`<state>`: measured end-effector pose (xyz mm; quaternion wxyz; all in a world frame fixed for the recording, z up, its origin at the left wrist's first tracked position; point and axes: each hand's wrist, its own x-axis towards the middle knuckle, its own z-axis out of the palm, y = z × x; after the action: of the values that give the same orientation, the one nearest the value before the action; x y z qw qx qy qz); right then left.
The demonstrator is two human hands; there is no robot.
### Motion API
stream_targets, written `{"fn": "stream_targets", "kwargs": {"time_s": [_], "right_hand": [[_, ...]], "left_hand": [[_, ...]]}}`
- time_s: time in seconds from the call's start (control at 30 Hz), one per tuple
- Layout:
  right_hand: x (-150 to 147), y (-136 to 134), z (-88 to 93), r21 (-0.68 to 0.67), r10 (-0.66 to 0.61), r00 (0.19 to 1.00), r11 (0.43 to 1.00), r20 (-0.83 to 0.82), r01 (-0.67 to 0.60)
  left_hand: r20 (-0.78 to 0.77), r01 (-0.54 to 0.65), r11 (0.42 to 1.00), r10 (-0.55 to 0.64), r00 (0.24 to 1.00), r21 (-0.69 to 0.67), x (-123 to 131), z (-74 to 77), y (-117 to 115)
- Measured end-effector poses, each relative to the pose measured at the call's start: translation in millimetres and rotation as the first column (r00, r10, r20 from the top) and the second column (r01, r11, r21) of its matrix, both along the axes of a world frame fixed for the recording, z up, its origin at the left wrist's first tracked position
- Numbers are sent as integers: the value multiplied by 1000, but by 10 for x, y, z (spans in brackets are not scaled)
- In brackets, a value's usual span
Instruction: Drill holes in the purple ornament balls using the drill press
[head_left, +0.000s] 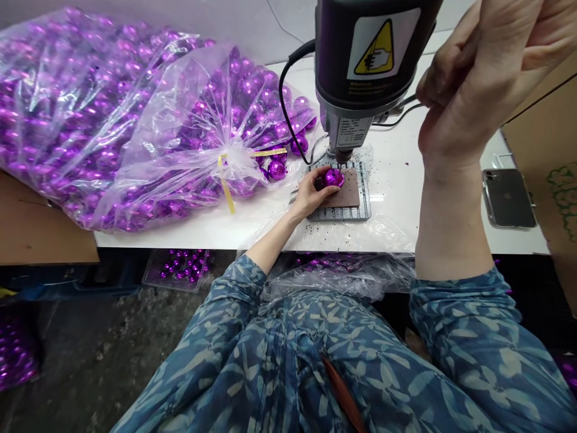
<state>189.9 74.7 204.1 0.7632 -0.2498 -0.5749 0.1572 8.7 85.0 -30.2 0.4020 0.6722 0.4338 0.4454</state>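
Note:
My left hand (312, 191) pinches a shiny purple ball (334, 177) and holds it on the brown pad (349, 195) of the grey drill-press base (345, 211), directly under the drill bit (342, 156). The dark drill head (360, 54) with a yellow warning sticker looms above. My right hand (469, 90) is raised at the machine's right side, fingers curled round a thin metal lever (408, 102).
A big clear plastic bag (112, 114) stuffed with purple balls lies on the white table (396, 198) at the left, tied with yellow tape. A phone (508, 197) lies at the right. A cardboard box (550, 156) stands far right. More balls sit in a tray (180, 267) under the table.

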Motion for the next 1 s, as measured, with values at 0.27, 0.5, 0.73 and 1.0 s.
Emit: {"fn": "stream_targets", "kwargs": {"time_s": [0.27, 0.5, 0.73, 1.0], "right_hand": [[18, 24, -28, 52, -14, 999, 999, 30, 13], [19, 39, -64, 28, 7, 999, 1000, -32, -6], [-41, -68, -151, 95, -63, 995, 993, -78, 70], [-63, -164, -387, 180, -36, 997, 982, -72, 49]], "left_hand": [[-37, 15, 997, -13, 999, 78, 72, 111, -106], [34, 33, 999, -34, 999, 32, 180, 82, -163], [39, 39, 999, -39, 998, -3, 178, 36, -201], [47, 27, 1000, -26, 999, -6, 186, 22, -208]]}}
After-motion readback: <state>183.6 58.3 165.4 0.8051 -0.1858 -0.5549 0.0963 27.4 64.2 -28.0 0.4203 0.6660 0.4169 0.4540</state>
